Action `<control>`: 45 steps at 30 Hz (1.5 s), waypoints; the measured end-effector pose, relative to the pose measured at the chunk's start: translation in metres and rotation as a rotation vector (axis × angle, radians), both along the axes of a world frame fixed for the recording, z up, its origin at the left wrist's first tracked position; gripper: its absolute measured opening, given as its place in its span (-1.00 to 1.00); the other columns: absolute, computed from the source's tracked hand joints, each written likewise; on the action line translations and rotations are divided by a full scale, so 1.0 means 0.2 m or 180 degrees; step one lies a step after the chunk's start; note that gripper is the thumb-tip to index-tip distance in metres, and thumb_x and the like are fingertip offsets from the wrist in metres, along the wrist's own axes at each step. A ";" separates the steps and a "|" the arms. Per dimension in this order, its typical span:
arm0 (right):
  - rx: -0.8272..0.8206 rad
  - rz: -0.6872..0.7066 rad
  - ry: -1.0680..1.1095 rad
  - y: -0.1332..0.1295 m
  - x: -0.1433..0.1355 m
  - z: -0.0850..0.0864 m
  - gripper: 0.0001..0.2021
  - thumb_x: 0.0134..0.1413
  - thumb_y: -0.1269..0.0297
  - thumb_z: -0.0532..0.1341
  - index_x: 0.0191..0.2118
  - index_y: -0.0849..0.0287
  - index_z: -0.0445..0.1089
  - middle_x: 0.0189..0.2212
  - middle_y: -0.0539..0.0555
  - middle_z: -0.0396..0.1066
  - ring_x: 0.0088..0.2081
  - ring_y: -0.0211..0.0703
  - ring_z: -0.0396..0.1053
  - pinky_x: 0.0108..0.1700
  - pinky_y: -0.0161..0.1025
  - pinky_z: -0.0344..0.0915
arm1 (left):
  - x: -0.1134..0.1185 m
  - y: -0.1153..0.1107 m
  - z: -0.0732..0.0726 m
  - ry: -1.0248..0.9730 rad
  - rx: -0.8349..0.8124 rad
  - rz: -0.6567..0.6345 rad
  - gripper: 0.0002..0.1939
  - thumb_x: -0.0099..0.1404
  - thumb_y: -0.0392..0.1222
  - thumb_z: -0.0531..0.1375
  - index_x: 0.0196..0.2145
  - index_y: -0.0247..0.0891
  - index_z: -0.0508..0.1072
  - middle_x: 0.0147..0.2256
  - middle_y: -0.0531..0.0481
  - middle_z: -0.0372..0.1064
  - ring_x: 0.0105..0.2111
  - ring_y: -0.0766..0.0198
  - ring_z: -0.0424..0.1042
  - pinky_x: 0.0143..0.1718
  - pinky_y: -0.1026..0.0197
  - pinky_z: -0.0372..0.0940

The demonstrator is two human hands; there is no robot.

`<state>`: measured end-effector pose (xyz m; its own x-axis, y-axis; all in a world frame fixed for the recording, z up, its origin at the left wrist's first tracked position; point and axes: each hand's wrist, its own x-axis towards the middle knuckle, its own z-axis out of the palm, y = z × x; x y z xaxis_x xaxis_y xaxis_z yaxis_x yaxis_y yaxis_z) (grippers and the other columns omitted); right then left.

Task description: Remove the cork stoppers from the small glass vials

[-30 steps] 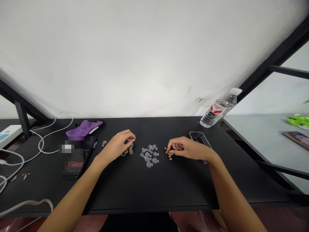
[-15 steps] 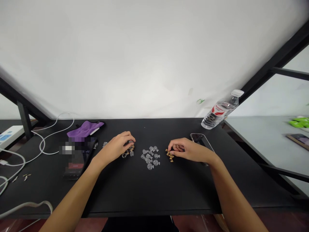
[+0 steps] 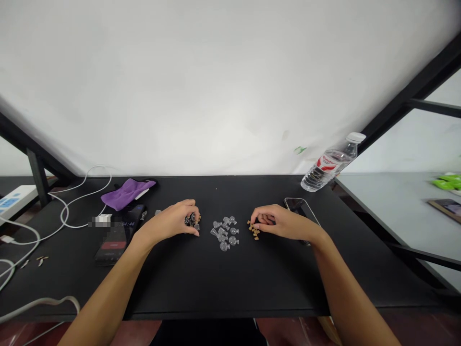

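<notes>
Several tiny clear glass bottles with tan stoppers (image 3: 192,221) lie in a small heap on the black table. My left hand (image 3: 176,218) curves around this heap, its thumb and fingers apart on either side. In the middle lies a loose group of tiny clear bottles (image 3: 223,234) of various shapes, without stoppers. To their right is a little pile of tan corks (image 3: 255,234). My right hand (image 3: 272,221) is over the pile's edge, fingers curled and thumb and forefinger nearly together at the corks. Whatever is between those fingertips is too small to make out.
A water bottle (image 3: 329,166) leans at the back right, with a phone (image 3: 306,211) near my right hand. On the left are another phone (image 3: 113,242), a purple cloth pouch (image 3: 126,193) and white cables (image 3: 66,206). The wall (image 3: 216,96) rises behind the table (image 3: 223,283).
My left hand has spread its thumb down and away from the fingers, around the heap of stoppered bottles. My right hand has hardly moved.
</notes>
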<state>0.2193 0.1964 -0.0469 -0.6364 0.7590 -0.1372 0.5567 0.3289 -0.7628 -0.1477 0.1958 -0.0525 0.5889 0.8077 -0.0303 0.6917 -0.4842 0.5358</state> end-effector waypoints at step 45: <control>0.0270 -0.0241 0.0741 -0.08 -0.21 0.00 -0.73 0.40 0.05 0.14 -0.27 0.13 0.32 -0.42 -0.05 0.29 -0.41 -0.23 0.20 -0.32 -0.28 0.17 | 0.35 -0.14 -0.11 -0.2411 -0.0294 0.0221 -0.88 0.33 -0.19 0.35 -0.30 -0.28 0.53 -0.26 -0.09 0.54 -0.30 0.24 0.46 -0.22 0.18 0.38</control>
